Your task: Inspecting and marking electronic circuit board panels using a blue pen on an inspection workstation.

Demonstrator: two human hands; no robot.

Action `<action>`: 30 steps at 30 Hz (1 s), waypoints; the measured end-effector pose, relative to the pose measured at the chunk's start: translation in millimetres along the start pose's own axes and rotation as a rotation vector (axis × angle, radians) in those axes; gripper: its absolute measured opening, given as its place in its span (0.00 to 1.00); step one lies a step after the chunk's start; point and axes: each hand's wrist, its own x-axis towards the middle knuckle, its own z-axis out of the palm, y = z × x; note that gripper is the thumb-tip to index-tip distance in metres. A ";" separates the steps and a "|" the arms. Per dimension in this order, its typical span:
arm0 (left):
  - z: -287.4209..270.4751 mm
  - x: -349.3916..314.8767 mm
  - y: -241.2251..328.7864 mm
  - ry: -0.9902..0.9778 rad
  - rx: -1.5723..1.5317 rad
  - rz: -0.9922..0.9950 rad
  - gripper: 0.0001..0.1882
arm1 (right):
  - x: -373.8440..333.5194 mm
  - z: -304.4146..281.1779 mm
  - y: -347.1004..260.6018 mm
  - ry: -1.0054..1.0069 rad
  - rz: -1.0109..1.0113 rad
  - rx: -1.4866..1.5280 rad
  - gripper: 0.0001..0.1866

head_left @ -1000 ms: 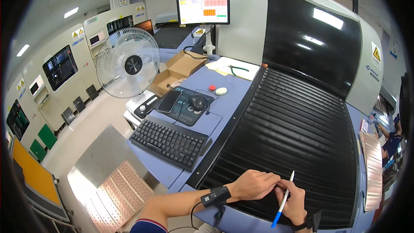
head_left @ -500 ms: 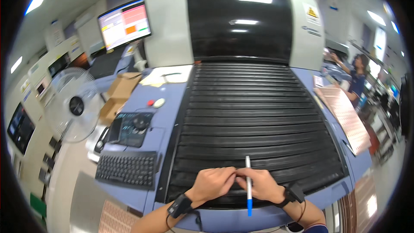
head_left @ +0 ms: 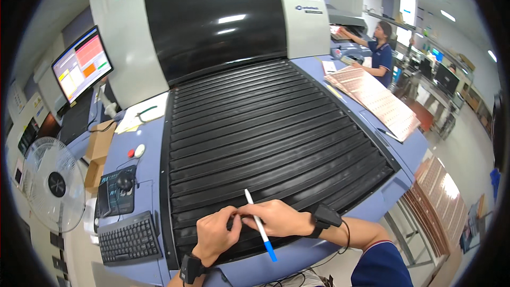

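Observation:
A white marker with a blue end (head_left: 260, 227) is gripped in my right hand (head_left: 281, 219), slanting across its fingers with the blue end toward me. My left hand (head_left: 215, 235) is closed, its fingers curled and its fingertips meeting those of the right. Whatever may lie between the fingertips is hidden. Both hands hover above the near end of a black slatted conveyor bed (head_left: 255, 143), which runs to a large machine with a dark glossy cover (head_left: 218, 26). Each wrist wears a black strapped device.
Left of the bed are a keyboard (head_left: 129, 239), a mouse (head_left: 125, 182), red and white buttons, green-handled pliers (head_left: 146, 112) on paper, a monitor (head_left: 83, 65) and a fan (head_left: 56, 183). Copper-coloured panels (head_left: 374, 98) lie at right; more stand below. A co-worker (head_left: 381, 56) works beyond.
My view has swung to the right, so the bed and machine sit further left and tilted. My hands stay together, and the marker remains in the right one.

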 end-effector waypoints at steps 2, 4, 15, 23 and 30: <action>0.2 -1.7 -0.4 -0.007 -0.011 0.017 0.10 | -0.2 0.4 1.0 -0.007 -0.008 0.001 0.13; 1.3 -2.1 -0.7 -0.009 -0.025 0.005 0.11 | -2.1 0.1 2.4 0.014 -0.012 0.001 0.13; 5.0 -6.0 -2.1 -0.013 0.000 -0.014 0.10 | -3.6 0.9 0.2 -0.036 0.049 0.023 0.12; 9.5 -9.6 -7.0 0.020 -0.025 -0.039 0.09 | -1.6 2.3 1.9 -0.013 -0.002 0.057 0.10; 10.5 -10.2 -7.2 0.000 -0.019 -0.052 0.09 | -1.4 -1.3 -1.1 -0.055 0.022 0.023 0.10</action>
